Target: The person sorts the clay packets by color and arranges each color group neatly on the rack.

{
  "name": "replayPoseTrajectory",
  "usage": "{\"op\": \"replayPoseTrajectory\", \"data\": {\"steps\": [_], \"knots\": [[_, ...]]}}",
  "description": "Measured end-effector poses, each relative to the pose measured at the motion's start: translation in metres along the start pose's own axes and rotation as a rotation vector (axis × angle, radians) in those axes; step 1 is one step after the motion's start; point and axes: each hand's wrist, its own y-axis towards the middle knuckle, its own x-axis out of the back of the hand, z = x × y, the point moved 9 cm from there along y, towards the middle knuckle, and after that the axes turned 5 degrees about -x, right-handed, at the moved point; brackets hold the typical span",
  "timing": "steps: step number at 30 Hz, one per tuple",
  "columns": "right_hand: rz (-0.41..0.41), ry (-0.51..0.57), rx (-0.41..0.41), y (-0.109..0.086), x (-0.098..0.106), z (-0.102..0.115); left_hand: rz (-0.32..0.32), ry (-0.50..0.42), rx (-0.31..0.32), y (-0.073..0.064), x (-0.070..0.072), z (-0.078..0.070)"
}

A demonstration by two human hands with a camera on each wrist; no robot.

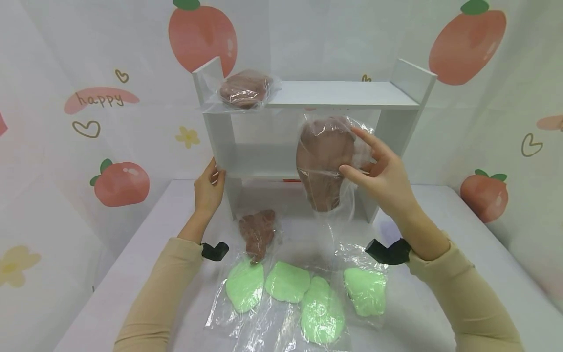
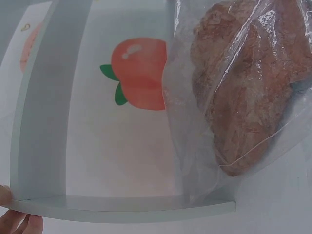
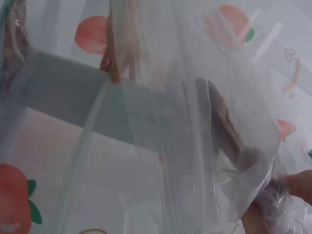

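My right hand (image 1: 387, 178) pinches a clear plastic bag with a flat brown slab (image 1: 325, 151) inside. It holds the bag upright in front of the white shelf (image 1: 343, 93), below its top board; in the right wrist view the bag's film (image 3: 180, 122) hides much of the scene. My left hand (image 1: 208, 188) grips the edge of the shelf's left side panel (image 1: 222, 146), thumb and fingers on either side of it. Another bagged brown slab (image 1: 246, 89) lies on the top board's left end. What the brown stuff is made of, I cannot tell.
Below the shelf, a smaller bagged brown piece (image 1: 258, 232) lies on the white table (image 1: 154, 254). Nearer me are several bagged light green pieces (image 1: 288, 282), their bags overlapping. A white backdrop (image 1: 308, 34) with printed fruit hangs behind the shelf.
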Motion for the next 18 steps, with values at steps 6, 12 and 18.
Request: {"op": "replayPoseTrajectory", "data": {"steps": [6, 12, 18], "knots": [[-0.04, 0.073, 0.072, 0.011, 0.009, 0.018, -0.001, 0.008, -0.004, 0.0, 0.0, 0.001], [-0.069, 0.072, 0.067, 0.022, 0.016, 0.028, -0.001, -0.001, -0.003, 0.0, 0.0, 0.0], [-0.113, 0.076, 0.045, 0.035, 0.025, 0.038, -0.009, -0.007, -0.002, 0.0, 0.0, 0.0]]}}
